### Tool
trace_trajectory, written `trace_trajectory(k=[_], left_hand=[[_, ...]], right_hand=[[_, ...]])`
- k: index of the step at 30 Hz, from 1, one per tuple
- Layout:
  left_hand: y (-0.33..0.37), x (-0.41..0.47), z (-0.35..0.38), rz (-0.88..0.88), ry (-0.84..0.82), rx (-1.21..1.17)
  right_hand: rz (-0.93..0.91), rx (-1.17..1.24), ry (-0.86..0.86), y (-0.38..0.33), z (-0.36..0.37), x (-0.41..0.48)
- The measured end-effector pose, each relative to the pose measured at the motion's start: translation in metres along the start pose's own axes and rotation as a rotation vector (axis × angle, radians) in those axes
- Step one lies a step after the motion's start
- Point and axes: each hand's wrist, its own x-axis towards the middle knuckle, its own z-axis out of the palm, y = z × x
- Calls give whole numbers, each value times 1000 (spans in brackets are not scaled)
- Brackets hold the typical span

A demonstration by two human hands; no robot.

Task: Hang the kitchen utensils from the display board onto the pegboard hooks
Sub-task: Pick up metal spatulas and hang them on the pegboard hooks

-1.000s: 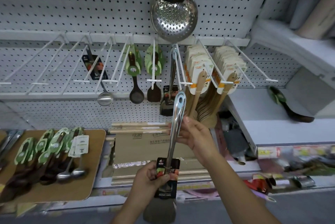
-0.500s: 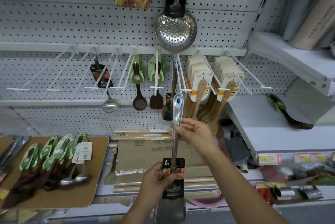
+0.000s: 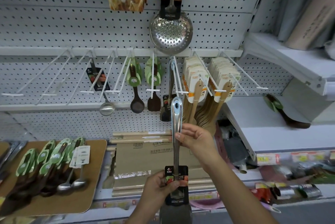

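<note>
The person holds a steel spatula (image 3: pixel 175 156) upright in front of the pegboard (image 3: pixel 72 29), with its blade down and the hole of its handle up, just below a white hook (image 3: pixel 181 92). The left hand (image 3: pixel 159 185) grips the black label card (image 3: pixel 176 174), fingers curled around it. The right hand (image 3: pixel 197 140) pinches the handle higher up between thumb and fingertips. The display board (image 3: pixel 87 196) with more utensils lies at the lower left.

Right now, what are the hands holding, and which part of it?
A steel spatula: the right hand pinches its handle below the hanging hole, the left hand grips it at the label card.
</note>
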Motion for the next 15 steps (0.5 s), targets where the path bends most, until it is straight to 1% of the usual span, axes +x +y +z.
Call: trace_trajectory(k=[3,9,15], left_hand=[[2,3,3,-23,8,-5],[9,8,8,5,-2,3],[9,14,7,12,39,-18]], right_hand=[[-6,-12,7,-4,-3,0],[-41,-39,-8,-14,-3,5],[-32,-17,-18,-12,-2,10]])
